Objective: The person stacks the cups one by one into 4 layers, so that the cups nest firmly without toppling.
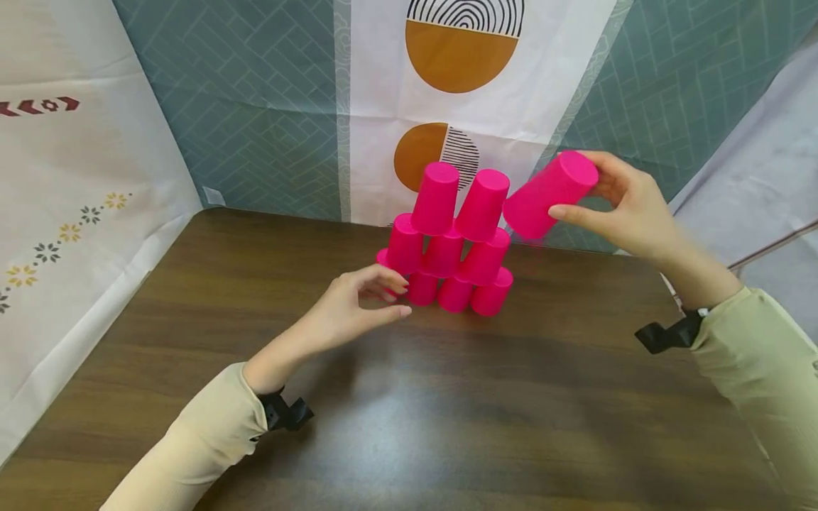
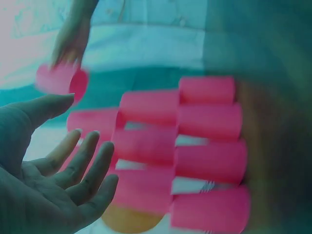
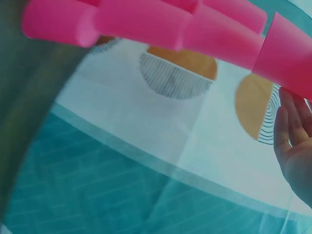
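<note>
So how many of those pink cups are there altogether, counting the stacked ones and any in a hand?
stacked pink cups on the table: 9 (4 bottom, 3 middle, 2 top)
held pink cup in the right hand: 1
Total: 10 pink cups

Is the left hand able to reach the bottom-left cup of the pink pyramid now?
Probably yes. The left hand is open, beside the bottom-left cup of the pyramid, and nothing stands between them. The right hand holds another cup up, away on the right.
</note>
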A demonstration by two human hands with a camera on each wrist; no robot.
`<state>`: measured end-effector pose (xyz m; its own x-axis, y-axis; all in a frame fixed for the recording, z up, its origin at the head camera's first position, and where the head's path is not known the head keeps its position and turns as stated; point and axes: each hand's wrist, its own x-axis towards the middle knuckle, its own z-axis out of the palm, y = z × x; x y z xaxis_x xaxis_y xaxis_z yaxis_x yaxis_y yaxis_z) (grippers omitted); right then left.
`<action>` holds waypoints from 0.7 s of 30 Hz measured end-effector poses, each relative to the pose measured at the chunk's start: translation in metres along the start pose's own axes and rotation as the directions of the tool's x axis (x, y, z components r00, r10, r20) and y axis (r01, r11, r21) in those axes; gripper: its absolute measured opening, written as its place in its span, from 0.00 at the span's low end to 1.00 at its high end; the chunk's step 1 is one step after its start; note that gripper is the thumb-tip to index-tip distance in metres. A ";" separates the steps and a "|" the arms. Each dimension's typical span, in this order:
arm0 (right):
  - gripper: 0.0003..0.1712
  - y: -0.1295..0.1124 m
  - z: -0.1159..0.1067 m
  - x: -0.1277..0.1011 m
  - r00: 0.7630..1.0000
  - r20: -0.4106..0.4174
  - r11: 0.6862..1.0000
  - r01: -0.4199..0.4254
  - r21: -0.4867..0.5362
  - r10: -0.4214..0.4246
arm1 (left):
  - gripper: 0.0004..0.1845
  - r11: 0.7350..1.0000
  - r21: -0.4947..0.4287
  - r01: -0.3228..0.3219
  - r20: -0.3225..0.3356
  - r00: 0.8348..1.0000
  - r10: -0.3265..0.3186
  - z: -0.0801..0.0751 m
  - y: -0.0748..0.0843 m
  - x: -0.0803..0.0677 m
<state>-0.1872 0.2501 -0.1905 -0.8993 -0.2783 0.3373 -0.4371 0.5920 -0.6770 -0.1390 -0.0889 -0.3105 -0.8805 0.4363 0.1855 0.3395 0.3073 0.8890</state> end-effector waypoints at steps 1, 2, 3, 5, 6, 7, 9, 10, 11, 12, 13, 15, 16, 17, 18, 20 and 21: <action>0.35 -0.002 -0.001 0.006 1.000 -0.002 1.000 -0.007 -0.007 0.007 | 0.18 1.000 0.003 -0.005 0.019 1.000 0.005 0.005 0.000 -0.002; 0.34 -0.005 -0.001 0.013 1.000 -0.004 1.000 -0.014 -0.014 0.014 | 0.17 1.000 0.008 -0.014 0.034 0.999 0.014 0.010 0.000 -0.003; 0.34 -0.007 -0.001 0.019 1.000 -0.004 1.000 -0.022 -0.021 0.021 | 0.17 1.000 0.008 -0.023 0.046 0.999 0.023 0.013 0.001 -0.002; 0.34 -0.012 0.000 0.031 0.999 0.004 0.999 -0.038 -0.022 0.038 | 0.17 0.999 0.003 -0.051 0.041 0.998 0.051 0.017 0.006 0.002; 0.34 -0.015 0.001 0.037 0.999 0.009 0.999 -0.043 -0.022 0.043 | 0.17 0.997 -0.001 -0.075 0.025 0.997 0.075 0.016 0.009 0.007; 0.34 -0.018 0.003 0.042 0.999 0.015 0.999 -0.048 -0.022 0.049 | 0.16 0.994 -0.008 -0.110 -0.001 0.994 0.110 0.015 0.014 0.013; 0.34 -0.023 0.007 0.053 0.998 0.023 0.998 -0.055 -0.015 0.055 | 0.16 0.981 -0.007 -0.196 -0.070 0.978 0.195 0.008 0.027 0.029; 0.34 -0.025 0.009 0.059 0.998 0.028 0.998 -0.058 -0.015 0.059 | 0.16 0.969 -0.005 -0.247 -0.112 0.963 0.245 0.004 0.033 0.039; 0.34 -0.027 0.011 0.064 0.998 0.031 0.998 -0.059 -0.014 0.059 | 0.16 0.958 -0.007 -0.285 -0.158 0.947 0.280 0.000 0.040 0.049; 0.35 -0.030 0.013 0.069 0.998 0.037 0.998 -0.059 -0.011 0.059 | 0.17 0.951 -0.005 -0.310 -0.200 0.932 0.303 -0.005 0.048 0.059; 0.35 -0.031 0.014 0.073 0.997 0.046 0.998 -0.064 -0.003 0.064 | 0.18 0.946 -0.004 -0.324 -0.240 0.919 0.314 -0.010 0.054 0.069; 0.35 -0.034 0.017 0.081 0.995 0.063 0.997 -0.072 0.008 0.072 | 0.21 0.947 -0.003 -0.320 -0.297 0.905 0.305 -0.019 0.066 0.089; 0.35 -0.035 0.018 0.085 0.994 0.073 0.997 -0.077 0.015 0.076 | 0.23 0.954 -0.012 -0.299 -0.311 0.908 0.281 -0.023 0.071 0.099; 0.35 -0.036 0.019 0.087 0.994 0.083 0.997 -0.078 0.022 0.076 | 0.25 0.966 0.002 -0.260 -0.317 0.916 0.247 -0.026 0.076 0.107; 0.35 -0.037 0.020 0.090 0.993 0.093 0.996 -0.080 0.027 0.077 | 0.26 0.973 0.040 -0.227 -0.309 0.923 0.228 -0.029 0.079 0.115; 0.35 -0.036 0.021 0.093 0.991 0.104 0.996 -0.085 0.015 0.083 | 0.27 0.977 0.098 -0.189 -0.290 0.934 0.209 -0.030 0.079 0.129; 0.36 -0.036 0.022 0.094 0.991 0.106 0.996 -0.084 0.004 0.083 | 0.27 0.978 0.115 -0.172 -0.272 0.942 0.197 -0.029 0.078 0.135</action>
<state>-0.2558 0.1861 -0.1491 -0.9288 -0.3065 0.2085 -0.3598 0.6105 -0.7056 -0.2411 -0.0306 -0.2039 -0.8523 0.2416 0.4639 0.5215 0.3226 0.7899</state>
